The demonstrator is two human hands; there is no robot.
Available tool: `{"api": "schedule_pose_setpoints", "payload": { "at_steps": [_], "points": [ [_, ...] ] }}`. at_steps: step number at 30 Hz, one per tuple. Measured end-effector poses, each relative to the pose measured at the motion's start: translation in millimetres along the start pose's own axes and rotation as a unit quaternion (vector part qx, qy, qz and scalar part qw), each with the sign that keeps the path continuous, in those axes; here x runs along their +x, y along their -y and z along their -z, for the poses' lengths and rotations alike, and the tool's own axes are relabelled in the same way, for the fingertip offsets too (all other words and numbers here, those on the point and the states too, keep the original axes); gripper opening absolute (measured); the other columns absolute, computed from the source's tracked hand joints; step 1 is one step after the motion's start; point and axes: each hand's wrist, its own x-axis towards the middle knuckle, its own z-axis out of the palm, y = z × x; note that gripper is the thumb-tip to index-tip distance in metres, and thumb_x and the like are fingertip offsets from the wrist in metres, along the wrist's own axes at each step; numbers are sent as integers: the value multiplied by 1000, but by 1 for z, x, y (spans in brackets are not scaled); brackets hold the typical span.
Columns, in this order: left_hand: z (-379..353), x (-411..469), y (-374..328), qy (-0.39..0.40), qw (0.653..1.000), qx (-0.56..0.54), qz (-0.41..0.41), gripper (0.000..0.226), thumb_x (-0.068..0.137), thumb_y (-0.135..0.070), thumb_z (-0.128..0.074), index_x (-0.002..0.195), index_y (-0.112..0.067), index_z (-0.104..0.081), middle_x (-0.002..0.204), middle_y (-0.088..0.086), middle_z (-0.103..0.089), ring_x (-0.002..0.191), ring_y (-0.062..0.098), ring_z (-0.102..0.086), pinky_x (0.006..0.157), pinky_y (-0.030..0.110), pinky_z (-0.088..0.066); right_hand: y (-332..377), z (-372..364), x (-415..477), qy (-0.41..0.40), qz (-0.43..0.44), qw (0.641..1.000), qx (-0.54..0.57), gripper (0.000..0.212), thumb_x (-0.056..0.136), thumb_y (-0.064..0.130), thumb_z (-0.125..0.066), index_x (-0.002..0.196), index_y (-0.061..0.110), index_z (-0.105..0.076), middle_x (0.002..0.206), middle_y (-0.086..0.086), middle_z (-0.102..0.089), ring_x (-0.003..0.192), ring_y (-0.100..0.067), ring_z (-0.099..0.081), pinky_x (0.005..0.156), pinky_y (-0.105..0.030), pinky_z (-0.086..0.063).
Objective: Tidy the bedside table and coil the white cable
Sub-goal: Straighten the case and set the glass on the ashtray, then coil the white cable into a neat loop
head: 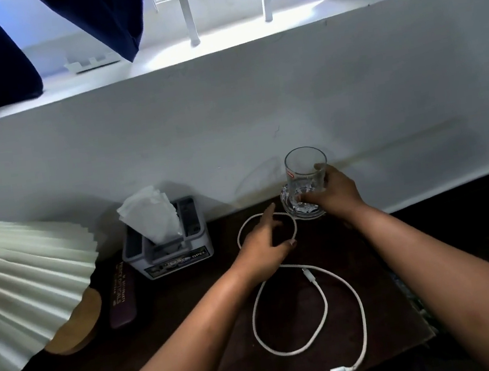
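**Glass gripped at the wall, cable loose across the table**

While the right hand (330, 193) wraps around a clear glass (306, 176) at the centre right of the frame, holding it upright over a glass coaster (292, 210) near the white wall (229, 131), the left hand (265, 240) lies with fingers spread wide over the upper loop of the white cable (285, 305). The cable sprawls uncoiled in loose loops across the dark bedside table (172, 352), its plug end at the lower centre right. Left of centre stands a tissue box (167, 249) with a tissue sticking up. A dark case (121, 300) lies beside it, and a pleated lampshade (22, 289) fills the left edge.
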Motion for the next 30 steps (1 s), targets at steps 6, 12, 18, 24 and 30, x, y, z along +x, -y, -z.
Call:
{"api": "schedule_pose_setpoints", "payload": {
  "at_steps": [6, 12, 18, 24, 30],
  "points": [
    [-3, -49, 12, 1, 988, 155, -1, 106, 76, -37, -70, 144, -40, 11, 128, 7, -56, 121, 27, -49, 108, 39, -36, 16, -6, -63, -69, -47, 994, -68, 88, 70, 11, -75, 142, 10, -25, 139, -20, -40, 127, -39, -40, 106, -42, -31],
    [2, -110, 21, -35, 988, 146, 17, 99, 77, -27, -69, 147, -35, 0, 146, 7, -38, 136, 23, -32, 113, 34, -27, -1, -10, -149, 96, -102, 921, -363, 57, 86, 23, -53, 138, 25, -29, 139, -8, -36, 129, -34, -33, 97, -45, -38],
    [10, -157, 3, -84, 994, 28, 69, 91, 80, -16, -65, 148, -28, -5, 135, 12, -47, 128, 27, -41, 108, 33, -29, 8, -25, -187, 85, -109, 939, -316, 33, 90, 9, -41, 119, 8, -56, 128, -17, -56, 117, -37, -53, 91, -39, -46],
    [27, -194, -22, -108, 989, -54, 85, 81, 85, -21, -63, 147, -23, -11, 131, 12, -50, 124, 24, -45, 104, 31, -33, 67, -41, -210, 44, -58, 992, -100, 15, 87, 23, -57, 93, 12, -65, 106, -14, -67, 104, -33, -60, 85, -33, -45],
    [52, -225, -36, -172, 979, -83, 71, 37, 91, -14, -50, 128, -12, -46, 104, 9, -61, 85, 17, -54, 81, 30, -44, 138, -43, -231, 136, -32, 958, 251, 10, 86, 6, -61, 77, 7, -57, 70, -7, -56, 59, -13, -57, 58, -26, -58]
  ]
}}
